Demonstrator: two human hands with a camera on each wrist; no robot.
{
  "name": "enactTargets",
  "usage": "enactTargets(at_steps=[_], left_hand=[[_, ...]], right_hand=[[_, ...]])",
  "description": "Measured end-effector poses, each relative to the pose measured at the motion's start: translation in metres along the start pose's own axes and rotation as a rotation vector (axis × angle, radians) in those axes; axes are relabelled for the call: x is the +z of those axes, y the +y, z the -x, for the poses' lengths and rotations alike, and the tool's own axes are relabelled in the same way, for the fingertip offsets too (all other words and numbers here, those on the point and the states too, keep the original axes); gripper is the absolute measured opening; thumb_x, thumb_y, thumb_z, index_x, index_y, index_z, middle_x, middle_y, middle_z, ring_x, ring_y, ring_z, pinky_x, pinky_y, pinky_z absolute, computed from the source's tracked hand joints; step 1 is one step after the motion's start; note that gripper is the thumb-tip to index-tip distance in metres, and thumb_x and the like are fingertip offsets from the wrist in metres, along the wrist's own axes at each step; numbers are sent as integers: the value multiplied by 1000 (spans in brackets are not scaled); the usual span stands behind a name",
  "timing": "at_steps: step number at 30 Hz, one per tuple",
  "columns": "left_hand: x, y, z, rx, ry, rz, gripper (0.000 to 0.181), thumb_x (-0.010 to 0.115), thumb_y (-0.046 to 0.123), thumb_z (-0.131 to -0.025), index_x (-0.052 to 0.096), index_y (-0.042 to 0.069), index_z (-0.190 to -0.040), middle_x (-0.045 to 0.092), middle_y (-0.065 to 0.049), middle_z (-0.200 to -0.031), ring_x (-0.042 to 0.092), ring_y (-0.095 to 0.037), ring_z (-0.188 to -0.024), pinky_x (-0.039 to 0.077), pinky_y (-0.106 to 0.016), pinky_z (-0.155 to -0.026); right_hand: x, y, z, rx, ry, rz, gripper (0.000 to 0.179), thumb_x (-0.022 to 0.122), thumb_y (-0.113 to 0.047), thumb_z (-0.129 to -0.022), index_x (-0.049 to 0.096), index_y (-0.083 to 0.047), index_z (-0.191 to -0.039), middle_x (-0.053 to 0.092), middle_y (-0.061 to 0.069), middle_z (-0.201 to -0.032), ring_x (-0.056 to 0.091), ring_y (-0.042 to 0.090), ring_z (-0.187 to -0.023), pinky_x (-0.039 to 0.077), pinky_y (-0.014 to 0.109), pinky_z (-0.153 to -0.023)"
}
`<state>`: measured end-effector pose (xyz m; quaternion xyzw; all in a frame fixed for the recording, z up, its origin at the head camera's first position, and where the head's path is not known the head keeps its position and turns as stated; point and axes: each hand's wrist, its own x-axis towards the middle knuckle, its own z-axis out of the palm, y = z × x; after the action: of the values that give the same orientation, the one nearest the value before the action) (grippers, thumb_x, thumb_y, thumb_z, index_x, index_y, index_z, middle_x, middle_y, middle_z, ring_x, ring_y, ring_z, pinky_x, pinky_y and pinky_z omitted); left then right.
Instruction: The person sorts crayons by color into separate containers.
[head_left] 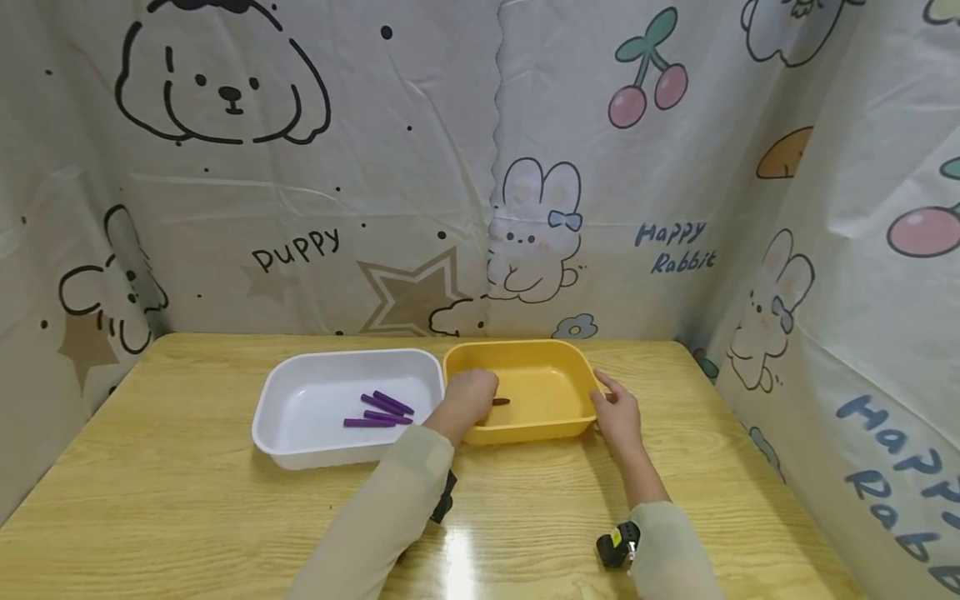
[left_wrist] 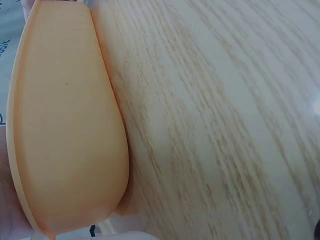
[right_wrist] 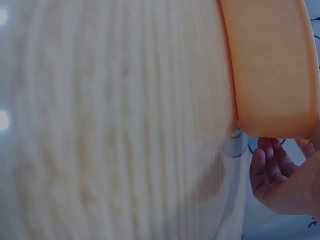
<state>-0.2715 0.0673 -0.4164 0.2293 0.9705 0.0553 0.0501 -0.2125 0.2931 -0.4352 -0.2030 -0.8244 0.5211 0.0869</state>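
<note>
My left hand (head_left: 472,396) reaches over the near left side of a yellow plastic bin (head_left: 528,432), its fingers hidden behind the back of the hand. Just right of it, inside the bin, shows the end of a thin dark brown stick (head_left: 501,402); I cannot tell whether the fingers hold it. At the opposite end, my right hand (head_left: 618,411) grips the bin's right rim, thumb at the edge. In the right wrist view, fingers (right_wrist: 270,160) of that hand bend up against the bin's end wall (right_wrist: 272,127).
Left of the yellow bin, right beside it, stands a white bin (head_left: 322,457) with several purple sticks (head_left: 378,414) lying in its right half. Both stand on a wood-grain table (head_left: 517,517). A printed cloth (head_left: 420,183) hangs behind and at the sides.
</note>
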Motion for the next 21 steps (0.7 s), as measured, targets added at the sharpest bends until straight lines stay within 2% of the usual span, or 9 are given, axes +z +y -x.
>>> enactTargets(at_steps=[4, 8, 11, 15, 21], left_hand=[[-5, -2, 3, 28, 3, 40, 5, 62, 11, -86, 66, 12, -86, 66, 0, -85, 57, -15, -74, 52, -31, -65], [-11, -2, 9, 103, 3, 91, 11, 63, 19, -87, 69, 13, -94, 68, 1, -94, 62, -16, -85, 52, -32, -72], [-15, -3, 14, 165, 4, 126, 13, 64, 23, -88, 69, 15, -97, 69, 2, -96, 60, -13, -83, 51, -29, -71], [-21, -5, 24, 214, 24, 181, 13, 63, 21, -88, 70, 15, -98, 68, 2, -88, 57, -11, -75, 49, -26, -68], [-34, -15, 49, 240, 70, 271, 15, 67, 19, -86, 70, 11, -98, 68, -3, -86, 59, -15, -78, 51, -30, -71]], right_hand=[[1, 1, -1, -3, 3, 15, 43, 50, -19, -95, 47, -20, -138, 54, 11, -97, 51, 8, -62, 52, 22, -57], [0, 1, 0, -7, 0, 31, 44, 49, -19, -96, 46, -19, -139, 52, 11, -98, 52, 8, -66, 53, 22, -59], [-1, 1, 0, -6, -7, 33, 44, 48, -20, -96, 45, -20, -140, 51, 10, -98, 52, 9, -66, 53, 22, -59], [-1, 0, 0, -4, -12, 33, 44, 49, -20, -96, 45, -20, -139, 51, 9, -96, 51, 9, -64, 52, 22, -58], [-1, -2, -1, 0, -18, 38, 44, 48, -19, -96, 45, -19, -140, 51, 9, -95, 50, 8, -63, 52, 22, -56]])
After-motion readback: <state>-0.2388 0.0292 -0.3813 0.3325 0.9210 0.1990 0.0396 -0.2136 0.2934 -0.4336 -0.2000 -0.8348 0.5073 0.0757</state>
